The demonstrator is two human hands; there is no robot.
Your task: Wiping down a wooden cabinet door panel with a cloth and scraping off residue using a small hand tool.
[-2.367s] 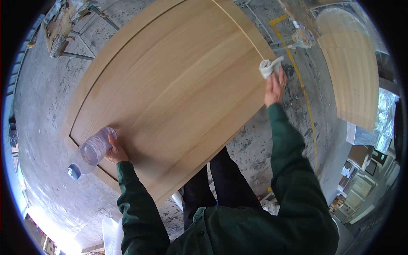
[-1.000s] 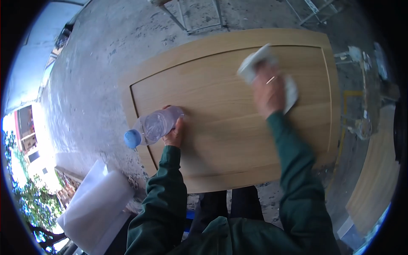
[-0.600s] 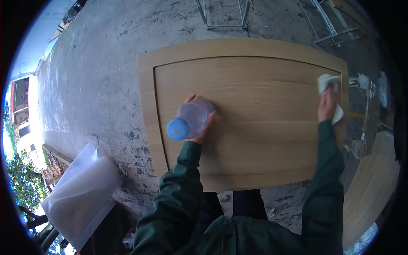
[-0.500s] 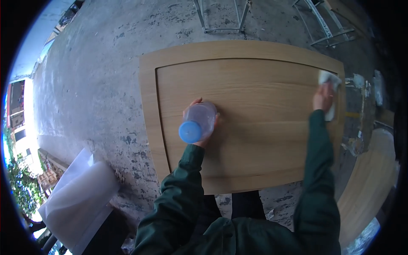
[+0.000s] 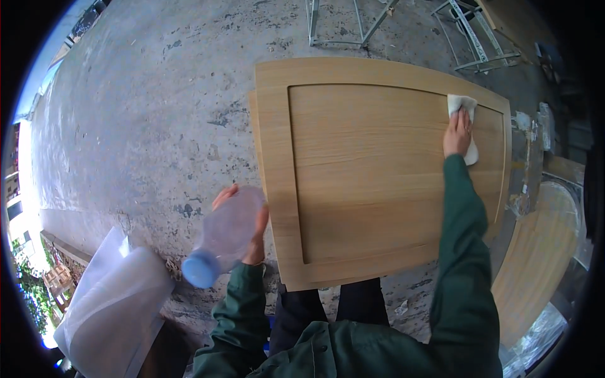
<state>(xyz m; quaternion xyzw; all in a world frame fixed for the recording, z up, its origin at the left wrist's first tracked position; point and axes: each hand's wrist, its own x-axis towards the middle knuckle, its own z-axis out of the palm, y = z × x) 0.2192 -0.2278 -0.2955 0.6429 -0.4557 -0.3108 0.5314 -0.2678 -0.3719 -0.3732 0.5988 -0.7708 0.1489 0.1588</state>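
My left hand (image 5: 256, 244) curled round blue-capped plastic bottle (image 5: 229, 227) by left edge of framed wooden panel (image 5: 368, 164), apparently to free surface. My right hand (image 5: 458, 133) flat over white cloth (image 5: 464, 102), likely spreading pressure, near panel's far-right corner; pinch unclear.

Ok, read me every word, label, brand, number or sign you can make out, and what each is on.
There are none I can read. The wooden panel and the white cloth under the right hand show no lettering; the bottle in the left hand is blurred, with none legible.
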